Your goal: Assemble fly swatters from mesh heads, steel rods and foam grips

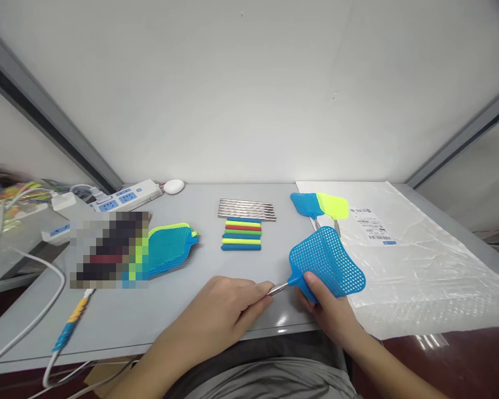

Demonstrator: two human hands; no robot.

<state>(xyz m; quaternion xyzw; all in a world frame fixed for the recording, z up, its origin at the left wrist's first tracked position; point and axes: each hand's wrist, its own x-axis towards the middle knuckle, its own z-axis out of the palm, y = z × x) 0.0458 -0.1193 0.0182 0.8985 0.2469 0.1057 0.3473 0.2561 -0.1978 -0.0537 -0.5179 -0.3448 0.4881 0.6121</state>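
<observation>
My right hand [330, 313] grips a blue fly swatter head [328, 260] near its neck, thumb on top of the mesh. From that neck a short length of silver metal rod [279, 288] runs to my left hand [233, 310], whose fingers are closed around it; the rod's far end is hidden in the hand. Beyond my hands lies a row of silver metal rods [246, 210], with several coloured handle grips [242, 235] in blue, yellow, green and red in front of it. To the left is a pile of loose swatter heads [168, 249], blue over yellow.
A blue swatter [305, 205] and a yellow swatter [333, 206] lie on a white plastic mailing bag [403, 266] at the right. Power strips [125, 197], a white mouse-like object [173, 187] and a white cable [62, 277] are at the left. A pixelated patch hides something there.
</observation>
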